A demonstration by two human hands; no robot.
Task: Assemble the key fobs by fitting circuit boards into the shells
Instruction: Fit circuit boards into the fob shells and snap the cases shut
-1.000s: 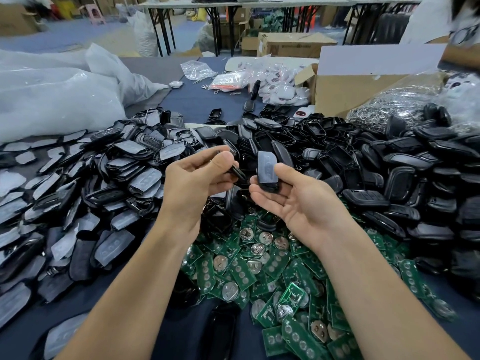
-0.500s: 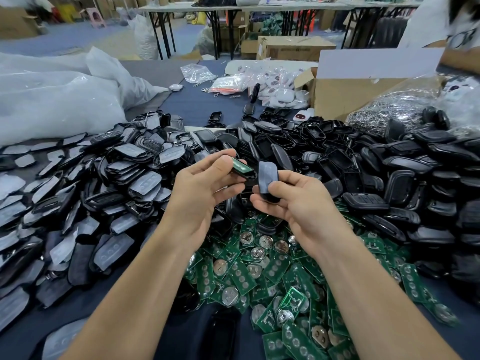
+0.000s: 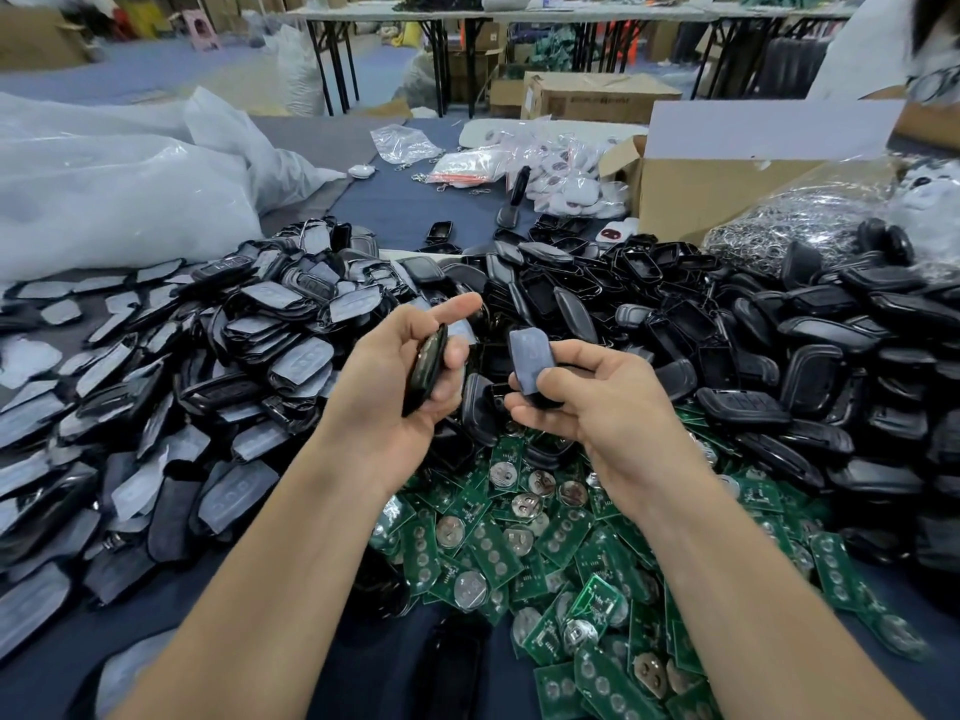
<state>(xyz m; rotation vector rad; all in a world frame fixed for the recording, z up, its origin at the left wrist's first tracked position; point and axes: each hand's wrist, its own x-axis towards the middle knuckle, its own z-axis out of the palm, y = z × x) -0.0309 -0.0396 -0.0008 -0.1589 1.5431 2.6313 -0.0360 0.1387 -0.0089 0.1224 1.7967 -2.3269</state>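
My left hand [image 3: 400,376] grips a black shell half [image 3: 427,367] edge-on, with a green circuit board seated inside it, index finger raised. My right hand [image 3: 587,402] pinches a second shell piece [image 3: 530,358] with a grey film-covered face, held upright a short gap to the right of the first. Below both hands lies a heap of green circuit boards [image 3: 545,553] with coin-cell holders. Film-covered front shells [image 3: 171,387] are piled at the left, black back shells [image 3: 753,356] at the right.
A cardboard box [image 3: 717,194] and a bag of metal key rings [image 3: 810,220] stand at the back right. Large white plastic bags [image 3: 119,184] fill the back left. Small packets [image 3: 550,174] lie on the dark table [image 3: 395,205]. Another person [image 3: 904,39] sits at the top right.
The board pinched in my left hand now sits inside a black shell held in that hand. My hands have drawn slightly apart, and the right hand's shell has turned its grey face toward me.
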